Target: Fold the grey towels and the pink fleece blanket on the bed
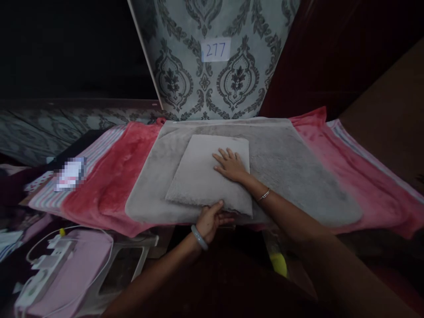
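A light grey, plush-looking folded cloth lies on a larger grey plush mat. Its front edge looks fluffy and slightly raised. My right hand rests flat on the cloth's upper right part, fingers spread, with a thin bangle on the wrist. At the cloth's front edge is my left hand, its thumb over the edge and its fingers lower down, gripping it. A pale bangle circles that wrist. How far the left fingers reach beneath the cloth is hidden.
A red-pink plush blanket lies under the mat. A blurred phone-like object sits at left on striped fabric. Lower left are a white power strip with cables and a pink item. A dark screen and patterned wall stand behind.
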A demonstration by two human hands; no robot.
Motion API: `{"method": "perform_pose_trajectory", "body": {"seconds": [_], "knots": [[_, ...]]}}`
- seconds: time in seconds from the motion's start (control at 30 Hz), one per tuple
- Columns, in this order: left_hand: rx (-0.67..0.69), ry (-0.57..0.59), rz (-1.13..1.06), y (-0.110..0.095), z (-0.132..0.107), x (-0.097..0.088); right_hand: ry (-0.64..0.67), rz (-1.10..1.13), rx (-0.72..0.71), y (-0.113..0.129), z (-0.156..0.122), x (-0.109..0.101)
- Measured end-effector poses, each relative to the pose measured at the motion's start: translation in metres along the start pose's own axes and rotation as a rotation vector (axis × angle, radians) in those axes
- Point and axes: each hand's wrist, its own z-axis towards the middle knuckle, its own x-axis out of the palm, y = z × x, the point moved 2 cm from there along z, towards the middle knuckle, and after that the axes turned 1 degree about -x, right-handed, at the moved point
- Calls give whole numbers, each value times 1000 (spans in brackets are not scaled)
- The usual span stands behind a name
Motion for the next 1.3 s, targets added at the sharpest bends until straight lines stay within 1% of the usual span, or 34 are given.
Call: {"method": "perform_pose_trajectory", "body": {"seconds": [0.03, 0.07, 0.1, 0.13, 0.2, 0.23, 0.27, 0.3, 0.33, 0.37, 0.4, 0.43, 0.47, 0.53, 0.6, 0.63, 0.67, 0.73, 0.77, 0.8, 0.83, 0.87, 0.93, 0.97, 1.0, 1.03, 1.07, 1.13, 1.17, 1.23, 1.3], "knots": [[-3, 0, -7, 0, 0, 0, -1, 59, -2, -5, -2, -2], [-8, -4, -15, 0, -1, 1, -31, 134, 6, -11, -7, -3], [-15, -10, -23, -1, -1, 1, -95, 223, 27, -16, -15, -4], [-23, -18, -31, -1, -2, 2, -193, 322, 65, -22, -28, -4], [-32, -36, -49, -2, -3, 5, -428, 551, 197, -31, -64, -1], [-33, -46, -57, -4, -4, 8, -523, 690, 281, -34, -84, 2], [-31, -54, -66, -5, -4, 10, -588, 856, 371, -34, -105, 6], [-29, -58, -74, -6, -4, 13, -619, 1042, 461, -33, -124, 11], [-28, -62, -83, -8, -4, 16, -620, 1237, 540, -29, -139, 14], [-27, -67, -90, -10, -3, 18, -592, 1421, 596, -23, -151, 17], [-26, -71, -94, -11, -3, 20, -548, 1575, 625, -15, -160, 18], [-22, -72, -95, -11, -2, 22, -496, 1685, 625, -6, -164, 16], [-15, -70, -93, -11, -1, 23, -445, 1749, 603, 3, -166, 14], [-16, -66, -81, -8, -2, 20, -366, 1780, 546, 20, -165, 8], [-57, -43, -47, -1, -5, 12, -324, 1755, 530, 31, -163, 6], [-101, -5, -11, 3, -9, 8, -309, 1735, 532, 33, -163, 7], [-158, 62, 42, 6, -13, 3, -295, 1708, 533, 32, -164, 11], [-246, 244, 185, 7, -26, -3, -298, 1608, 532, 21, -166, 19], [-239, 319, 263, 3, -32, -5, -321, 1522, 533, 12, -167, 21], [-179, 354, 337, -5, -37, -5, -365, 1401, 529, 3, -167, 22], [-61, 345, 413, -18, -40, -4, -428, 1245, 507, -5, -165, 20], [104, 299, 498, -34, -41, -2, -499, 1064, 460, -11, -162, 16], [484, 155, 717, -68, -38, 5, -603, 700, 302, -13, -151, 4], [650, 87, 857, -82, -34, 8, -615, 550, 212, -9, -143, 0], [777, 32, 1016, -92, -29, 11, -590, 433, 132, -2, -135, -2], [851, -8, 1185, -98, -21, 13, -531, 344, 71, 6, -128, -1], [868, -36, 1352, -98, -13, 12, -451, 275, 31, 14, -121, 4], [799, -65, 1634, -90, 3, 6, -291, 171, -4, 25, -114, 18], [757, -71, 1730, -83, 9, 1, -232, 137, -5, 28, -112, 24], [720, -81, 1842, -73, 16, -8, -165, 106, -3, 29, -112, 32], [728, -87, 1898, -67, 18, -12, -127, 113, -9, 25, -109, 29]]}}
